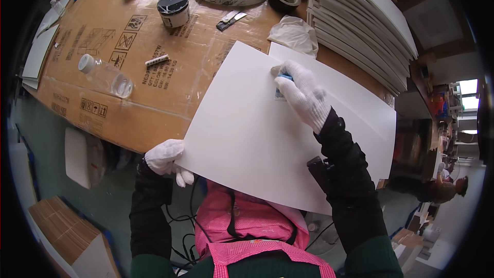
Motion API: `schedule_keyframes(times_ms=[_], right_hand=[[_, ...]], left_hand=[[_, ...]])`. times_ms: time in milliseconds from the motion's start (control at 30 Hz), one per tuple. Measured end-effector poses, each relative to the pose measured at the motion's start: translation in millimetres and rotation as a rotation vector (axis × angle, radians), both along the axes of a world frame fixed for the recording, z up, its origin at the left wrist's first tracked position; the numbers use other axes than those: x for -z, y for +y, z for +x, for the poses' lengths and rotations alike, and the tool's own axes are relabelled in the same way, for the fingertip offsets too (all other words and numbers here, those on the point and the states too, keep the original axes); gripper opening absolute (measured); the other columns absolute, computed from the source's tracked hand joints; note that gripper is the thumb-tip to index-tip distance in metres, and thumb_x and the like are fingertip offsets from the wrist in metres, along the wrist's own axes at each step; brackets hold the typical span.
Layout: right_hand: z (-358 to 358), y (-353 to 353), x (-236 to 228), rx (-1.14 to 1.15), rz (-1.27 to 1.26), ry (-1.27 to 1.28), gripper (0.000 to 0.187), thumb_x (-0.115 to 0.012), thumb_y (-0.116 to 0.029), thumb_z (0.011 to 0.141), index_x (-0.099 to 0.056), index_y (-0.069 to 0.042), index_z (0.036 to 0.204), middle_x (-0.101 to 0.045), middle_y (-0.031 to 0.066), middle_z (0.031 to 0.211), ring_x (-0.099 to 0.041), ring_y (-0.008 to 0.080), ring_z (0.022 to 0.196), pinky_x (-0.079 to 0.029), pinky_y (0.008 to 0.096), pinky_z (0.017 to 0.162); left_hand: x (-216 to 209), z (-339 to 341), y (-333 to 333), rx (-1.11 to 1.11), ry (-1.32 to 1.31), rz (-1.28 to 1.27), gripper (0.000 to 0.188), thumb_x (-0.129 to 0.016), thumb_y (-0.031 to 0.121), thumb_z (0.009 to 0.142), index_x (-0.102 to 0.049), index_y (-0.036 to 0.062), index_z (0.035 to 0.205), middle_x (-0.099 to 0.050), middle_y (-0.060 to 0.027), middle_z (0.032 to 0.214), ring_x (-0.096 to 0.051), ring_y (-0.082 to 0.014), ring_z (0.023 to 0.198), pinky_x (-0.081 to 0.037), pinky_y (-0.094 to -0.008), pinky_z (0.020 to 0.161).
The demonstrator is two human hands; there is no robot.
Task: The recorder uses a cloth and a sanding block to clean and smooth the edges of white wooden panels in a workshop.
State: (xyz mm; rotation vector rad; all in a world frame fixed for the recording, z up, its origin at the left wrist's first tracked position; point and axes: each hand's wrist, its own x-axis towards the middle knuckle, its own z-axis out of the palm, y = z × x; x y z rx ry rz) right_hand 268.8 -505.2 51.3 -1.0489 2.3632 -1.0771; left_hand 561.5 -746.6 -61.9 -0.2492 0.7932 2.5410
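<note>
A large white board [247, 134] lies slanted on the cardboard-covered table, its near part jutting over the edge toward me. My left hand [165, 158], in a white knit glove, grips the board's near left corner, fingers curled at the edge. Gloved as well, my right hand [303, 92] is closed on a small blue object [286, 76] and presses it on the board's far part. The fingers cover most of that object, so its kind is unclear. Another white sheet [368, 105] shows under the board's right side.
A stack of white panels [355, 25] stands at the far right. Beyond the board are a crumpled white cloth [294, 35], tape roll [284, 0], utility knife [231, 20], and black-lidded tub [174, 10]. A clear bottle [105, 77] lies left. A person [437, 188] is at far right.
</note>
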Motion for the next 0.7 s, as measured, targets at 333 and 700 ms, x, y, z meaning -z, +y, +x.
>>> schedule_keyframes(times_ms=[333, 700], right_hand=[[-2, -1, -3, -0.061, 0.004, 0.138, 0.037, -0.057, -0.022, 0.087, -0.064, 0.004, 0.112, -0.066, 0.0213, 0.089, -0.066, 0.0351, 0.085, -0.051, 0.0413, 0.08], [-3, 3, -1, -0.085, 0.082, 0.114, 0.039, -0.058, -0.023, 0.084, -0.064, 0.004, 0.112, -0.065, 0.024, 0.093, -0.066, 0.0375, 0.088, -0.051, 0.0416, 0.082]], left_hand=[[4, -2, -5, 0.064, -0.021, 0.06, 0.056, -0.052, 0.037, 0.102, -0.052, -0.015, 0.121, -0.07, -0.0291, 0.091, -0.074, -0.0339, 0.072, -0.064, -0.039, 0.056], [5, -1, -7, 0.068, -0.036, 0.094, 0.055, -0.052, 0.034, 0.103, -0.05, -0.018, 0.122, -0.069, -0.0312, 0.095, -0.074, -0.0374, 0.078, -0.065, -0.0413, 0.06]])
